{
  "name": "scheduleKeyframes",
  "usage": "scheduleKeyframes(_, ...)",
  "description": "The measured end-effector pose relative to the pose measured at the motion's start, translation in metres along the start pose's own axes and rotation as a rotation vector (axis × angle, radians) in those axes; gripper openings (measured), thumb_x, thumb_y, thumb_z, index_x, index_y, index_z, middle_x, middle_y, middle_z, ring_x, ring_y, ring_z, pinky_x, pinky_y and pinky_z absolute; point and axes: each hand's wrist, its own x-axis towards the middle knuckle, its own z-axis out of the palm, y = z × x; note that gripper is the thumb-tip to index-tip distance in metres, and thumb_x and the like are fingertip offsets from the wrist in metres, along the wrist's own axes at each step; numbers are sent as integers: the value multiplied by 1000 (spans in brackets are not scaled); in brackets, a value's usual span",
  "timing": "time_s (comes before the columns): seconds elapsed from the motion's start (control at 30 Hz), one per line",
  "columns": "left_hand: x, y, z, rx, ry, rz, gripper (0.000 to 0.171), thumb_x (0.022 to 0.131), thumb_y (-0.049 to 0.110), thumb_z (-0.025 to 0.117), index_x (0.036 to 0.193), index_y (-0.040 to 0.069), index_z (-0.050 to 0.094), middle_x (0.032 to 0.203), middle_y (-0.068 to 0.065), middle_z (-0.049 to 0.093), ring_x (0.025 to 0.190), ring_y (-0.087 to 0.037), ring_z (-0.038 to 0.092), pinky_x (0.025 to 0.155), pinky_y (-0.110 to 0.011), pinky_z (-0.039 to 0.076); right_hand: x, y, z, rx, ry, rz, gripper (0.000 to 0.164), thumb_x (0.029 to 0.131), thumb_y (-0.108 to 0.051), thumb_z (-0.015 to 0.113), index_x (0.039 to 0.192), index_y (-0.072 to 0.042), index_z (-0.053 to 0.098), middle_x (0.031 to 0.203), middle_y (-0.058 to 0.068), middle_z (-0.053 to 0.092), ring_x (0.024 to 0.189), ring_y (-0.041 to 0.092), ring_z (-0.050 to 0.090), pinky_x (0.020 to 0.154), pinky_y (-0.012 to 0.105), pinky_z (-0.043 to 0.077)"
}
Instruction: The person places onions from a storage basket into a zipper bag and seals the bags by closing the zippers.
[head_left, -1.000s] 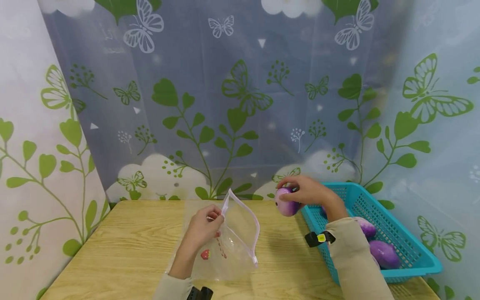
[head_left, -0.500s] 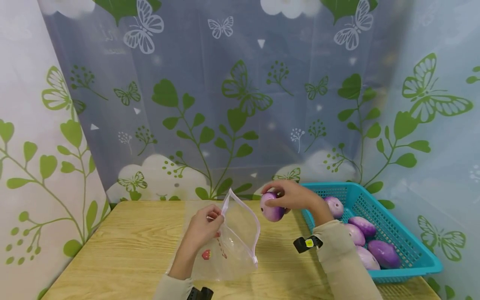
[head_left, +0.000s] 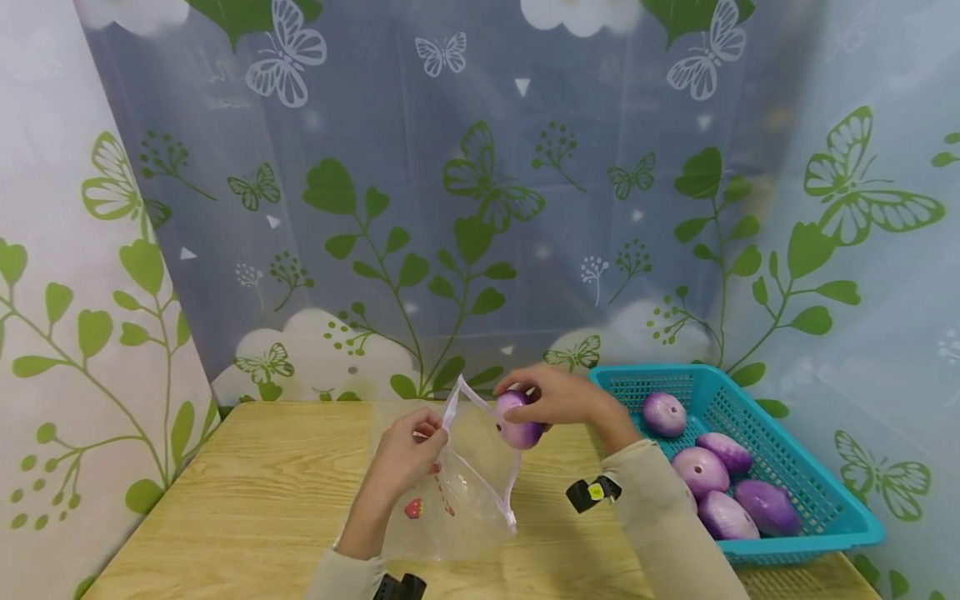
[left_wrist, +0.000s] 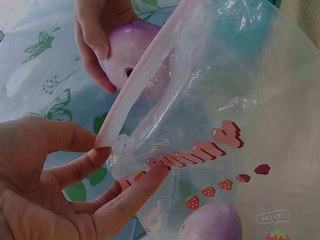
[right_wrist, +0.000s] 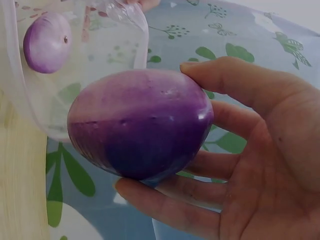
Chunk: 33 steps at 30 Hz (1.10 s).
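In the head view, my left hand (head_left: 407,452) pinches the pink-edged rim of a clear zip bag (head_left: 480,533) printed with strawberries, its mouth spread. My right hand (head_left: 562,398) grips a glossy purple egg-shaped fruit (head_left: 517,419) with a small dark hole, right at the bag's mouth. Seen from the left wrist, part of this fruit (left_wrist: 127,50) shows through the bag film. Another purple fruit (left_wrist: 212,222) lies inside the bag, also visible in the right wrist view. There, my right thumb and fingertips hold the gripped fruit (right_wrist: 140,122) around its sides.
A turquoise plastic basket (head_left: 825,492) at the table's right holds several similar purple fruits (head_left: 701,471). The wooden table (head_left: 247,492) meets a hanging sheet (head_left: 405,275) with leaves and butterflies at its back edge.
My right hand has carried the purple fruit leftward from beside the basket to the bag's mouth, uncovering more fruits in the basket. My left hand and the bag have stayed nearly still.
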Motion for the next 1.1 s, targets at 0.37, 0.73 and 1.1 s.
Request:
scheduleKeyframes(0.37, 0, 1, -1, 0, 3, 9, 5, 93, 7, 61, 94, 4, 65, 93, -11, 62, 75, -16, 62, 59, -31, 63, 10, -10, 15, -35, -51, 3, 42, 94, -21, 70, 133, -6, 64, 123, 18, 67, 102, 22, 68, 71, 29, 63)
scheduleKeyframes(0.73, -1, 2, -4, -5, -3, 0, 6, 94, 9, 61, 95, 4, 65, 94, -11, 63, 75, -18, 64, 62, -36, 64, 14, -18, 23, -125, -68, 6, 41, 94, -23, 72, 133, -12, 66, 127, 14, 67, 103, 22, 65, 76, 29, 61)
scheduleKeyframes(1.1, 0, 2, -5, -20, -4, -1, 7, 95, 9, 61, 96, 4, 65, 95, -13, 63, 77, -19, 65, 62, -36, 65, 16, -20, 28, -155, -66, 0, 39, 93, -23, 73, 131, -16, 68, 124, 10, 69, 103, 22, 66, 77, 30, 60)
